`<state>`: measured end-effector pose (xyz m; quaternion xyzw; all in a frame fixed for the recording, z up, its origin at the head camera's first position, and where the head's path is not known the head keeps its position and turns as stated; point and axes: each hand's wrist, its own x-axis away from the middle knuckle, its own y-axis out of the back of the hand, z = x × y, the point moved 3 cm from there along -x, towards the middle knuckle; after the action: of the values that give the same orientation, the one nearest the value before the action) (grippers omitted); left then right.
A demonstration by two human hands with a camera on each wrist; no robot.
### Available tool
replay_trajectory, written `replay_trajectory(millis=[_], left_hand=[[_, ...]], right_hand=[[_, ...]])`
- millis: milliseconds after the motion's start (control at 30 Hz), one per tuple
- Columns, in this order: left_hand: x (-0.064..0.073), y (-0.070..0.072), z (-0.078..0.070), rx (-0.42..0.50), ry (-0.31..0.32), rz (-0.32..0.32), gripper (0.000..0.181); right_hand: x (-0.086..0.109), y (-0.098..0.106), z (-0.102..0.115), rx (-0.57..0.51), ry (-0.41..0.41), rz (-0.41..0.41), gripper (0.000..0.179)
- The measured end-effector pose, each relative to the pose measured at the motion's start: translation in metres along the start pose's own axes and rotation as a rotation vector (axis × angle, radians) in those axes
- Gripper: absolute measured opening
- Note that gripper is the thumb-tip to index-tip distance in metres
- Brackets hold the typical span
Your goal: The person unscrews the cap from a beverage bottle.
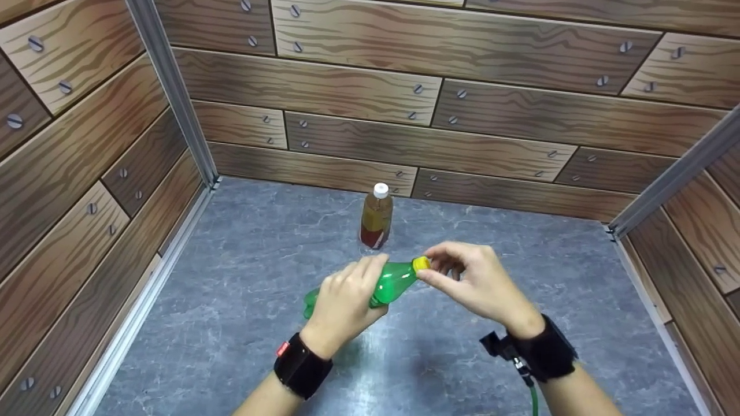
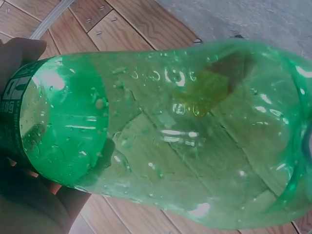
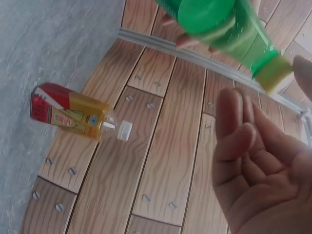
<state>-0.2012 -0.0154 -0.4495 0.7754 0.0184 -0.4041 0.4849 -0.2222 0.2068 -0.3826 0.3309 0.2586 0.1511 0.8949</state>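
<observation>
A green plastic bottle (image 1: 396,280) is held tilted above the table, its yellow cap (image 1: 421,264) pointing up and to the right. My left hand (image 1: 350,300) grips it round the labelled middle. In the left wrist view the clear green wall of the bottle (image 2: 195,131) shows droplets inside. At the cap, the thumb and forefinger of my right hand (image 1: 477,283) pinch from either side. Its other fingers (image 3: 229,114) are curled loosely, apart from the cap in the right wrist view.
Behind the hands a bottle of amber drink (image 1: 376,222) with a white cap and a red and yellow label stands upright on the grey marbled table (image 1: 231,323). Wood-patterned walls (image 1: 358,92) with metal corner posts enclose the back and both sides.
</observation>
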Motion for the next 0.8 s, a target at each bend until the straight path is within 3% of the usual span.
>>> replay_trajectory(millis=[267,800], left_hand=[[-0.0024,0.0002,-0.0024,-0.009,-0.004,0.024,0.081],[-0.0027,0.0009,-0.0032,0.025,-0.047,0.052,0.078]], right_hand=[[0.0019,-0.0043,0.0068,-0.039,0.074,-0.093,0.015],[0.0086,-0.0052,0.0029,-0.023,0.284,-0.113,0.025]])
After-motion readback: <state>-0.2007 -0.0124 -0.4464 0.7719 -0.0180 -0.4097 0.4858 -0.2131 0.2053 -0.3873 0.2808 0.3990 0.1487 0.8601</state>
